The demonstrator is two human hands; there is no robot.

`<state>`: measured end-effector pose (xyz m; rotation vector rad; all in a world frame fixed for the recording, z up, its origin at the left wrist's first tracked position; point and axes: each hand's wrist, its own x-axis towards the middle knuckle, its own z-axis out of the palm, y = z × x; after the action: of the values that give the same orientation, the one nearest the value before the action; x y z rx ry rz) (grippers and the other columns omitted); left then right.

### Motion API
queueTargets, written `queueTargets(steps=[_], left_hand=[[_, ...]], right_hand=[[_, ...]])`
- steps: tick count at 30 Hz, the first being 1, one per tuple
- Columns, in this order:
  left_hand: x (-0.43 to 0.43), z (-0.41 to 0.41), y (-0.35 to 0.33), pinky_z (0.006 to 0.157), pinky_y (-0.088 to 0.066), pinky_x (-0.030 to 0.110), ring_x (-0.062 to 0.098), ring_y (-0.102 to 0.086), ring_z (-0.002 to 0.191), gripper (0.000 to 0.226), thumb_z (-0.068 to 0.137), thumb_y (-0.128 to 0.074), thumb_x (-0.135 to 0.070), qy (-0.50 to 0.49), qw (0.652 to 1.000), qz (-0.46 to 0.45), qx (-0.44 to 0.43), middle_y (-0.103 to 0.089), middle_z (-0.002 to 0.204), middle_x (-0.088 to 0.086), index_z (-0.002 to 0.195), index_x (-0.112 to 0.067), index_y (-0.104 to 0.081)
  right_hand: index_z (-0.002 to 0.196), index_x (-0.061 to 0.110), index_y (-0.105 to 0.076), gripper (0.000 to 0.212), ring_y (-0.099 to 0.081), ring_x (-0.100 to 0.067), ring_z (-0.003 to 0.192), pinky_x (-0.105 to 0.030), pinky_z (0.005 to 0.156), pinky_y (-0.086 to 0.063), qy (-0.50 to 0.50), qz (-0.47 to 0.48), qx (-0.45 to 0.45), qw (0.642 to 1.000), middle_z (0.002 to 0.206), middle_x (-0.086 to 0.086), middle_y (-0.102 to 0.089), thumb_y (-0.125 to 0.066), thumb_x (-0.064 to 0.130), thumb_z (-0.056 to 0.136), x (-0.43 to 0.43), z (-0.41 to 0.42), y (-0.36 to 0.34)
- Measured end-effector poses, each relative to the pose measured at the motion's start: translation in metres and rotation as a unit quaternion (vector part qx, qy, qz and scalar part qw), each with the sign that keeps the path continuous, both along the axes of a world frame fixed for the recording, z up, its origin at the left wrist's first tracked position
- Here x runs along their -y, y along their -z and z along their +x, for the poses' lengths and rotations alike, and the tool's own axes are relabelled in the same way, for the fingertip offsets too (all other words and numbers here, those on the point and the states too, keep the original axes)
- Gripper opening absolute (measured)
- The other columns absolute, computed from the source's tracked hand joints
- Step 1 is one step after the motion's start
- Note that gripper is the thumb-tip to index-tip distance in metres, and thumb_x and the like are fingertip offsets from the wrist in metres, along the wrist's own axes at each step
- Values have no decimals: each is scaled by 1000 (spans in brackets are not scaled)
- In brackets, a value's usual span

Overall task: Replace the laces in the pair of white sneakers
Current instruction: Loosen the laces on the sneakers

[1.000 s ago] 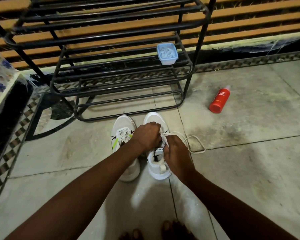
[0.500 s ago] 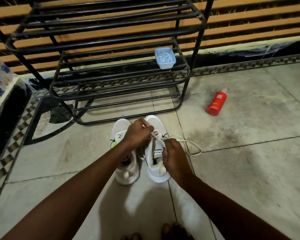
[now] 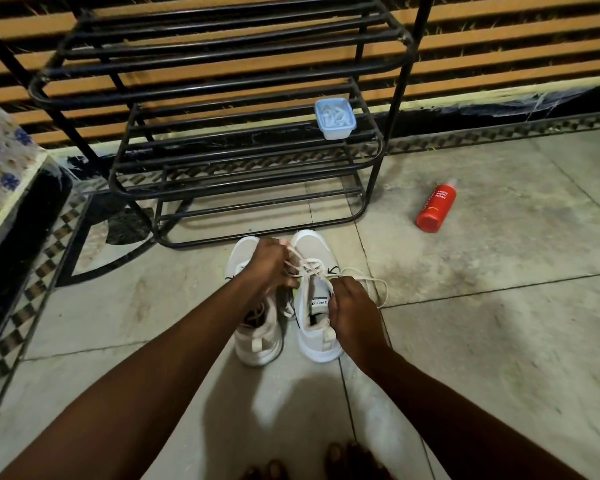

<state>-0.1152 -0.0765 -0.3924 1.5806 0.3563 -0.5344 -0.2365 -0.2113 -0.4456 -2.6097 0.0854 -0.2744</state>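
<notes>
Both hands clenched on the lace: left hand [image 3: 269, 268] pinches a strand of the flat off-white woven lace [image 3: 309, 266] above the crossings; right hand [image 3: 352, 308] curls round another run beside the tongue. Lace sits on the white mesh sneaker [image 3: 314, 245], crossed through its eyelets, with a slack loop on the grey stone-tile floor [image 3: 499, 341]. Second white sneaker [image 3: 257, 344] stands just beside it, partly under the forearm; lacing not legible.

Judgement: mid-task, one shoe in hand, neither confirmed finished.

Small blue-rimmed translucent plastic tub [image 3: 335, 129] on the black tubular metal rack [image 3: 257, 84] holds pale limp items, possibly laces. Glossy red cylindrical bottle [image 3: 435, 209] lies well apart.
</notes>
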Motion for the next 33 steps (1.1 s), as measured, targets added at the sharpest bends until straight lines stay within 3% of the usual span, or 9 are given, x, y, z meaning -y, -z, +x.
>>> queueTargets(steps=[3, 5, 8, 11, 15, 19, 21, 26, 33], left_hand=[[-6, -3, -8, 71, -53, 40, 20, -63, 66, 26, 102, -63, -20, 143, 975, 121, 123, -65, 73, 5, 85, -2, -58], [-7, -4, -10, 78, -52, 31, 15, -67, 79, 24, 90, -78, -24, 273, 903, 253, 216, -72, 82, 1, 87, -2, -70], [-3, -5, -10, 77, -55, 24, 10, -67, 80, 3, 86, -76, -2, 323, 848, 324, 268, -76, 90, 7, 86, -4, -79], [0, -9, -11, 68, -53, 18, 11, -62, 76, 23, 89, -56, 16, 273, 858, 317, 299, -70, 102, 15, 87, 3, -74], [-1, -3, -16, 85, -57, 46, 33, -68, 94, 13, 104, -54, -11, 87, 933, 213, 277, -69, 101, 16, 95, -3, -60], [-7, -4, -23, 67, -52, 43, 25, -59, 62, 21, 110, -41, -12, 23, 970, 41, 237, -59, 72, 6, 89, -10, -46], [-14, -5, -20, 65, -45, 38, 23, -55, 67, 14, 107, -42, -10, 149, 920, 166, 322, -59, 77, 3, 94, -13, -45], [-17, -1, -8, 92, -42, 43, 29, -54, 110, 20, 99, -61, -35, 407, 683, 466, 389, -55, 112, 7, 114, -22, -62], [-21, -2, -2, 95, -31, 47, 15, -49, 111, 6, 90, -72, -27, 318, 722, 451, 416, -51, 106, -8, 89, -29, -66]], right_hand=[[125, 2, -63, 31, -62, -31, 106, -36, 89, -50, 3, -1, 2, 1000, 117, -15, -63, -52, 6, 96, 0, -1, -1], [125, 1, -63, 31, -61, -32, 107, -36, 90, -49, 4, -8, -3, 1000, 118, -16, -64, -51, 6, 97, 1, -1, -1], [125, 3, -62, 31, -60, -31, 107, -34, 89, -47, 8, -23, -15, 1000, 119, -15, -62, -48, 9, 99, 0, -1, 0], [127, 6, -61, 32, -59, -28, 110, -31, 93, -45, -12, -43, -19, 999, 121, -12, -62, -45, 10, 100, 1, 0, 0], [118, 6, -65, 28, -60, -30, 105, -34, 86, -47, -7, -52, -23, 998, 114, -11, -64, -50, 7, 95, 4, 1, 0], [109, 4, -67, 24, -62, -33, 97, -38, 74, -51, 6, -52, -21, 998, 107, -12, -64, -60, 3, 86, -1, 0, 2], [109, 4, -67, 28, -62, -33, 94, -38, 70, -53, 9, -49, -18, 999, 105, -13, -64, -64, 2, 81, -2, 0, 4], [105, 3, -70, 31, -63, -34, 85, -37, 70, -55, 9, -79, 22, 997, 97, -14, -67, -74, 0, 74, 0, 0, 8], [108, 8, -71, 31, -66, -32, 95, -49, 103, -47, 10, -131, 13, 991, 99, -9, -69, -70, 3, 77, 2, 3, 10]])
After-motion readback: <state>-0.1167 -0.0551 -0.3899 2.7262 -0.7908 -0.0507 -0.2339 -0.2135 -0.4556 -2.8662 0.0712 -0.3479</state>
